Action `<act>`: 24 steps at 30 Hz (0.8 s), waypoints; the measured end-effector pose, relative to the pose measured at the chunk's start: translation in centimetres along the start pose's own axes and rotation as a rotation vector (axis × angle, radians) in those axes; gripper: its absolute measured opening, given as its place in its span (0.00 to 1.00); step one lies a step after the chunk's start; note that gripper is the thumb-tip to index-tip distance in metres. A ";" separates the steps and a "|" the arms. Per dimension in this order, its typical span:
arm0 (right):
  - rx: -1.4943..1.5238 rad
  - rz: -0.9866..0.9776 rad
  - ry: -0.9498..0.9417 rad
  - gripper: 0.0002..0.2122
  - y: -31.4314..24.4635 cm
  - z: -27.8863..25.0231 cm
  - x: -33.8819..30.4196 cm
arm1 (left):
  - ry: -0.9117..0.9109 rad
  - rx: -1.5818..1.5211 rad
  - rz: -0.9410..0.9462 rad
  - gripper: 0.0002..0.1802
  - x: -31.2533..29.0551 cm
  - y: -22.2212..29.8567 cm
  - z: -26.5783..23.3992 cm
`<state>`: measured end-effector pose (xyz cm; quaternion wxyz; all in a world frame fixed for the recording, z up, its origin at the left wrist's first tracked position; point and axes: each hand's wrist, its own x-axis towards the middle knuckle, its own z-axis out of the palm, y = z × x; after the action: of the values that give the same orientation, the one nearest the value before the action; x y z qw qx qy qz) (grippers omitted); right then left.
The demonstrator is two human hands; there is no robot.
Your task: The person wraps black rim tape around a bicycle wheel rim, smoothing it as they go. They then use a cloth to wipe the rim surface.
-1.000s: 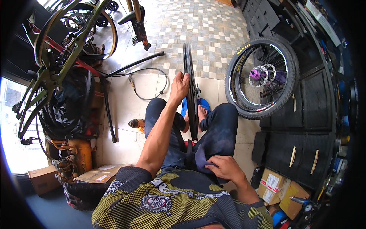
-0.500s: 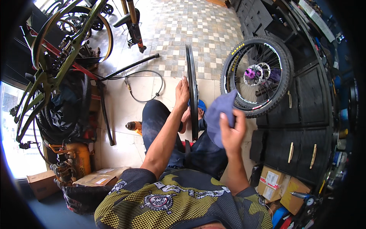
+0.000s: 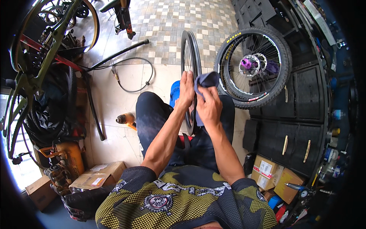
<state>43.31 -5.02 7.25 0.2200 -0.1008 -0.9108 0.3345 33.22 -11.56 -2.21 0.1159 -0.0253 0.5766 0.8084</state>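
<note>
A tyred wheel stands right of the right grip. Between that and the left grip, a bare wheel rises upright; whether the left grip encircles it is hidden. The right grip pinches a purple-blue cloth.

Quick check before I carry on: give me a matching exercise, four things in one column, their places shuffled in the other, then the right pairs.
Things:
1. Purple-grey cloth
2. Orange power tool
3. Slim black wheel
4. Purple-hubbed wheel

Places:
A. On the floor, left of the left knee
B. Off to the right, beside the black cabinets
C. In the right hand
D. Upright in front of the body, at the left hand

Pairs: 1-C, 2-A, 3-D, 4-B
</note>
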 end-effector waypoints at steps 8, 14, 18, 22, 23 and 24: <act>-0.115 0.060 -0.103 0.09 0.7 1.4 9.7 | 0.000 0.113 0.098 0.20 0.4 -0.5 0.3; 0.279 0.126 -0.154 0.21 3.4 -3.7 15.0 | 0.018 0.144 0.077 0.23 -0.5 1.2 -0.5; 0.567 0.208 -0.051 0.15 6.6 -12.3 10.2 | 0.066 0.116 0.023 0.25 -1.2 1.6 -0.9; 0.736 0.277 -0.028 0.11 7.2 -20.1 3.3 | 0.020 0.032 -0.005 0.23 -1.3 2.6 -1.1; 0.818 0.300 -0.012 0.11 7.1 -21.3 1.6 | -0.007 0.000 -0.002 0.24 -1.3 2.9 -1.0; 0.767 0.288 -0.042 0.12 6.9 -22.7 -0.1 | -0.027 0.058 -0.046 0.27 -1.3 3.4 -1.3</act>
<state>54.24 12.96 18.16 0.1738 -0.1309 -0.7011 0.6791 33.61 -14.02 0.68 0.1428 -0.0243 0.5976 0.7886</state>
